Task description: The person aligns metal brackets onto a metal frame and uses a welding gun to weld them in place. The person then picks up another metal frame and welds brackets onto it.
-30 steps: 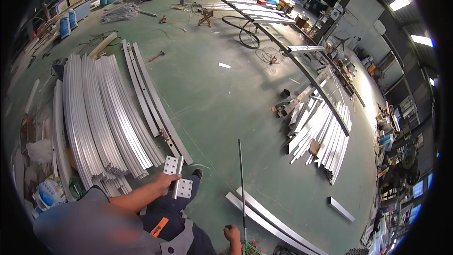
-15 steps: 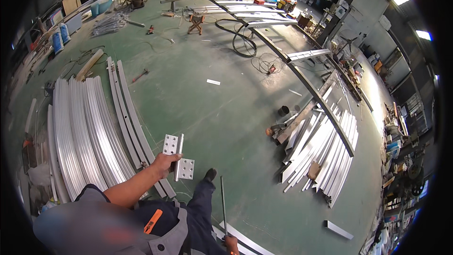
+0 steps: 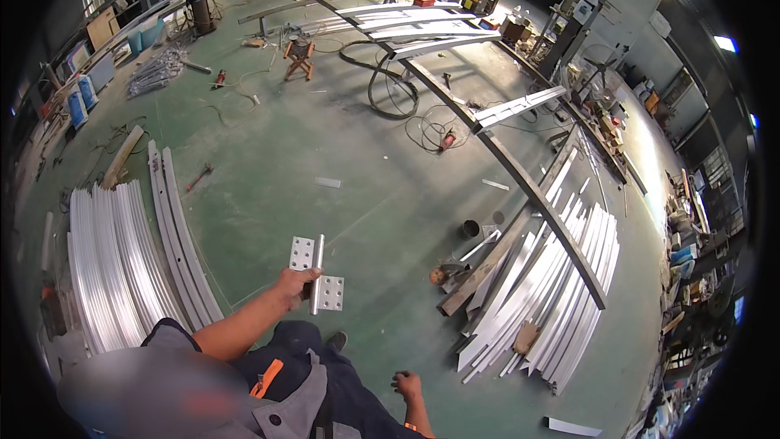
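Observation:
My left hand is closed round the middle of a silver metal hinge, at its long barrel. One drilled leaf of the hinge stands up on the left of the barrel, and the other lies lower on the right. Several holes show in each leaf. Low in the picture, my right hand hangs over the green floor beside my leg. Its fingers are loosely bent and a little apart, and I see nothing in them.
Curved silver profiles lie stacked at left beside two curved strips. White metal strips are piled at right under a long dark beam. A folding stool and coiled black hose are farther off.
The view has moved forward over the floor. The rod that reached to my right hand is out of sight, and that hand has come up. My left hand still holds the hinge.

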The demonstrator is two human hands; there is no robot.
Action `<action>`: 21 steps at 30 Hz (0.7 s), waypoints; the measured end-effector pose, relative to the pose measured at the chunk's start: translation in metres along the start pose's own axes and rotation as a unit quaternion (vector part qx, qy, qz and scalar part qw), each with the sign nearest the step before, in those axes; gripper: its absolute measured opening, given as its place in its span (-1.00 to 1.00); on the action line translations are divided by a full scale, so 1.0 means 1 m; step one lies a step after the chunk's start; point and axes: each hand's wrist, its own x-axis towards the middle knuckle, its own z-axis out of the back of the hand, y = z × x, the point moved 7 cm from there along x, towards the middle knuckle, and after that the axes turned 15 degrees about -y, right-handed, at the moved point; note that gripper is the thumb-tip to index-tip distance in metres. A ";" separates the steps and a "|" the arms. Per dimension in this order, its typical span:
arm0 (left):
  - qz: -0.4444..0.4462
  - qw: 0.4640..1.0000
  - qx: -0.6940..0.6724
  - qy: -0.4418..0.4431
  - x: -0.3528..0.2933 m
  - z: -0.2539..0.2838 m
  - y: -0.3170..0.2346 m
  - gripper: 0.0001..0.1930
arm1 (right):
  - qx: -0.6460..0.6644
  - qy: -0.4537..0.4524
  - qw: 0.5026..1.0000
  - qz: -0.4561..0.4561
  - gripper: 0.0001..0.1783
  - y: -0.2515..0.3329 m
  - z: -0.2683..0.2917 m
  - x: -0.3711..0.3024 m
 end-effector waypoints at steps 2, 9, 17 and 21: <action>0.017 1.000 -0.016 0.011 0.022 -0.020 -0.010 -0.71 | -0.035 -0.057 0.996 0.060 -0.68 0.056 0.038 0.044; 0.069 0.995 -0.017 -0.073 0.134 -0.067 -0.027 -0.76 | -0.002 -0.154 0.980 0.126 -0.67 0.206 0.096 0.127; 0.051 0.996 0.017 -0.068 0.327 -0.261 -0.075 -0.72 | -0.291 -0.044 0.954 0.061 -0.62 0.211 0.067 0.258; 0.016 0.998 0.057 -0.034 0.364 -0.372 -0.151 -0.72 | -0.239 0.085 0.963 0.095 -0.61 0.322 0.072 0.284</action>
